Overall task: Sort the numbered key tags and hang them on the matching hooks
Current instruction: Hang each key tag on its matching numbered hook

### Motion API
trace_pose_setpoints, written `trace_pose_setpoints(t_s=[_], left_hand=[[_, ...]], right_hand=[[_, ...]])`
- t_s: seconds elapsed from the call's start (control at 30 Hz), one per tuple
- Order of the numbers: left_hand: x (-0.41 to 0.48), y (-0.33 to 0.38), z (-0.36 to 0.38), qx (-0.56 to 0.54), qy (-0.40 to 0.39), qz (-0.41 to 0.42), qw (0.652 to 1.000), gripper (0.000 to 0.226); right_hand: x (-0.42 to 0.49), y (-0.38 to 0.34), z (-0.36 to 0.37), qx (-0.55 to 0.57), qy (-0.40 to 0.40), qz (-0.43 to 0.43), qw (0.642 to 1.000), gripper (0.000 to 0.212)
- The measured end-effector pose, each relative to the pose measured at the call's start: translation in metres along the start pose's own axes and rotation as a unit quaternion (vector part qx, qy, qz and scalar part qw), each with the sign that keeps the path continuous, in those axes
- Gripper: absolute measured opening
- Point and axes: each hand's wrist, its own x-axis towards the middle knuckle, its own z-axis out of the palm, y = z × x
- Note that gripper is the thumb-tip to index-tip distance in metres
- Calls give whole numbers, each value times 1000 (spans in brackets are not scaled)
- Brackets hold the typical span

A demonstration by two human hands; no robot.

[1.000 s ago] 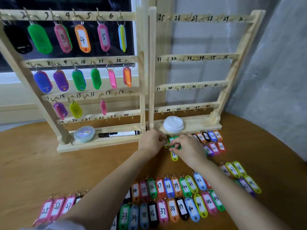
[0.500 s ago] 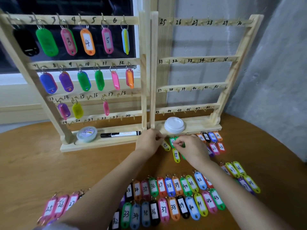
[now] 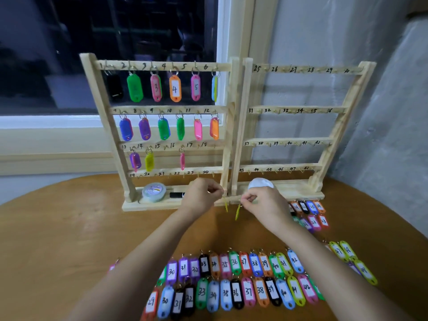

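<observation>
1. Broadly, a round wooden table [image 3: 58, 239] is seen carrying everything, its bare top spreading to the left.
2. At the far side two wooden racks are stood side by side. The left rack [image 3: 105, 117] is handwritten 1 to 24 over four rails, and the right rack [image 3: 341, 126] 25 to 48.
3. Coloured tags are hung on the left rack's upper three rails. Only the pink tag 3 [image 3: 156, 88], orange tag 4 [image 3: 175, 88] and pink tag 5 [image 3: 195, 87] can be read; the rest are turned away or blurred.
4. Nearest the viewer, tags are laid flat in two rows: the far row [image 3: 235, 262] reads 30 to 42, the near row [image 3: 236, 293] 29 to 42.
5. Beside the right rack's base a smaller cluster [image 3: 311, 213] is laid, with 22, 23 and 24 legible. Nearer and to its right, yellow-green tags [image 3: 344, 251] are marked 47 and 48.
6. The left hand [image 3: 203, 193] is held before the left rack's base, its fingertips pinched on the top of the first yellow tag [image 3: 226, 206]. The right hand [image 3: 264, 202] is pinched likewise on the second yellow tag [image 3: 237, 212]. Both tags dangle edge-on just apart, so their numbers cannot be read.
7. A lidded round tin [image 3: 154, 192] is set on the left rack's base. Its printed label is too blurred to read and its contents are hidden.
8. A white lid [image 3: 260, 183] is partly covered by the right hand, and a black marker [image 3: 177, 195] by the left.
</observation>
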Motion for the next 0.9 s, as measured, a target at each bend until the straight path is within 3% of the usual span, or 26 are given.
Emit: trace_pose_setpoints(t_s=[0.17, 0.43, 0.8, 0.9], left_hand=[[-11, -9, -51, -46, 75, -30, 996, 16], [-2, -32, -117, -131, 195, -73, 969, 11], [24, -31, -132, -160, 231, -85, 956, 13], [25, -27, -129, -107, 231, -81, 964, 8]], right_hand=[[14, -46, 4, 42, -11, -38, 998, 9], [43, -118, 7, 84, 10, -108, 991, 9], [76, -154, 20, 64, 99, -161, 980, 16], [84, -158, 24, 51, 117, -160, 979, 17]])
